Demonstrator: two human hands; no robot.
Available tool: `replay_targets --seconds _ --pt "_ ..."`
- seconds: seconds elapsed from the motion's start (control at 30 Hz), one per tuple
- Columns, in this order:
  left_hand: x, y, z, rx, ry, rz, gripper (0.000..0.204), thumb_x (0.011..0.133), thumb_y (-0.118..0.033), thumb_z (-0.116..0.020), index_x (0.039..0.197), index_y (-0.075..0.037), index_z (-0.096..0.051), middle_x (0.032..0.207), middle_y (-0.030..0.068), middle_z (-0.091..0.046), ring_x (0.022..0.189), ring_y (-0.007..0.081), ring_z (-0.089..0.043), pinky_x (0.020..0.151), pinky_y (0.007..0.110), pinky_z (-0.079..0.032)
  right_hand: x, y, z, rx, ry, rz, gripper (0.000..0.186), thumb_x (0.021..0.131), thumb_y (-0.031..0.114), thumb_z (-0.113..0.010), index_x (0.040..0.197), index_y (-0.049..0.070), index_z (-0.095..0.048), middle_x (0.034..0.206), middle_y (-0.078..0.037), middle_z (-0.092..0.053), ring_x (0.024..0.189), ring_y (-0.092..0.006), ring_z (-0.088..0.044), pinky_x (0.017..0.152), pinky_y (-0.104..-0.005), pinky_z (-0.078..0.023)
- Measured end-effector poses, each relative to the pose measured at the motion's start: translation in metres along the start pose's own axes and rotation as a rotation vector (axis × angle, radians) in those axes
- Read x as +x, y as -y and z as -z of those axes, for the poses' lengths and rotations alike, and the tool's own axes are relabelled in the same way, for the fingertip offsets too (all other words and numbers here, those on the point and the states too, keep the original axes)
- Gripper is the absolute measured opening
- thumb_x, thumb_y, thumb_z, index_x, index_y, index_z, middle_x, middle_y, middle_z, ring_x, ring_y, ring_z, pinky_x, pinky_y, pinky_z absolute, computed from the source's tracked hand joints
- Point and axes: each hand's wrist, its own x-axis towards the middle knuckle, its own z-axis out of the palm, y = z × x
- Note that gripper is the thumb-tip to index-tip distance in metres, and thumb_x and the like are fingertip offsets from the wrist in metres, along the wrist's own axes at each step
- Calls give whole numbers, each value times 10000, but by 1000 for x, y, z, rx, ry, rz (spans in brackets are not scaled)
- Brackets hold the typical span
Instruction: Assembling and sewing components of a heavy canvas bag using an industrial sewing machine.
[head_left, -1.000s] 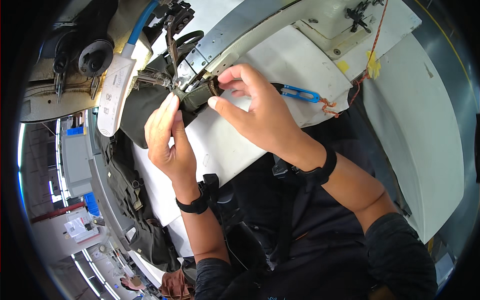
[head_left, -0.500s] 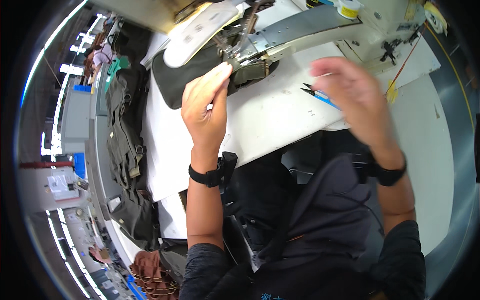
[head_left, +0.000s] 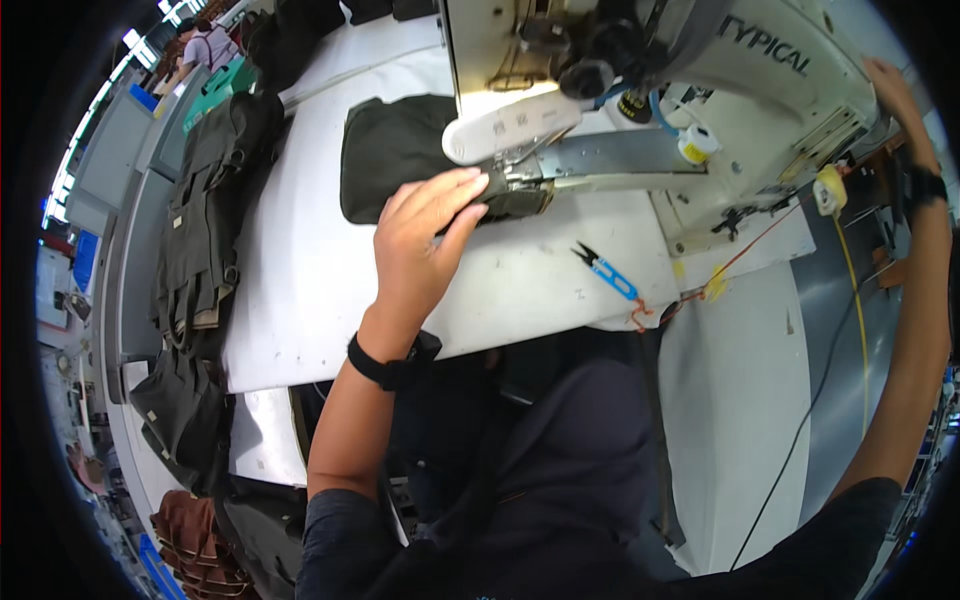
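My left hand (head_left: 425,225) lies at the near edge of a dark green fabric bag (head_left: 395,150), just left of the sewing machine's stitching point. Its fingers and thumb are closed on the edge of the fabric. The bag sits around the end of the machine's narrow metal arm (head_left: 620,155). My right hand (head_left: 895,95) is raised at the far right, beside the end of the sewing machine's head (head_left: 790,80); its fingers are partly hidden, and I cannot tell whether they grip anything. Blue thread snips (head_left: 612,275) lie on the white table.
Dark green bags (head_left: 195,220) hang along the left side of the white table (head_left: 300,270). Brown pieces (head_left: 200,545) are stacked at lower left. A small white pot (head_left: 698,143) stands on the machine. A yellow cord runs down at right. Another person (head_left: 208,45) is far left.
My right hand has moved from above the snips up to the far right, by the machine's end. My left hand stays at the bag's edge. The view has shifted, showing more of the machine.
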Motion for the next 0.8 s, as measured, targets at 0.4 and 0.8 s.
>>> replay_targets --seconds 0.4,0.8 --pt "-1 -4 11 38 61 22 478 813 -99 -819 1270 -53 -687 1256 114 -706 1054 292 -655 930 378 -506 -164 24 -140 589 -631 -484 655 1074 546 -440 1235 -31 -704 1168 -114 -731 1078 -199 -671 968 -334 -493" --pt "7 -11 -11 442 147 -11 687 789 -57 -670 1462 -35 -535 1317 110 -653 1059 268 -574 902 378 -421 -118 41 -104 596 -837 -342 714 1012 585 -518 1301 -51 -666 1179 -200 -717 1076 -226 -651 996 -347 -473"
